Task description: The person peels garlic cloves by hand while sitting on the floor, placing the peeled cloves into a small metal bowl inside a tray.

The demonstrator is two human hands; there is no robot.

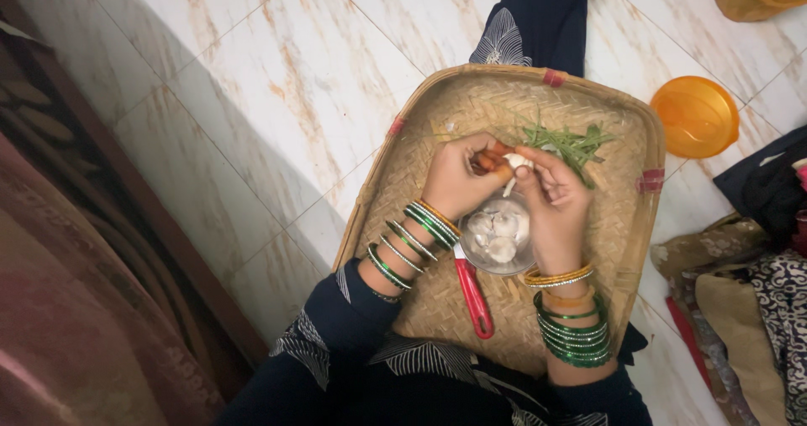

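Pinching a garlic clove [518, 162] between my left hand [458, 178] and right hand [555, 203], I hold it above the small steel bowl [498, 234] on the woven tray [622, 216], beside green stems [567, 142].

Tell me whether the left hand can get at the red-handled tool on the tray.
Probably yes, once freed: the left hand is busy on a garlic clove, but the red handle lies uncovered just beneath its wrist on the tray.

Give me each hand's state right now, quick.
Left hand: closed, pinching a garlic clove above the steel bowl.
Right hand: closed on the same garlic clove.
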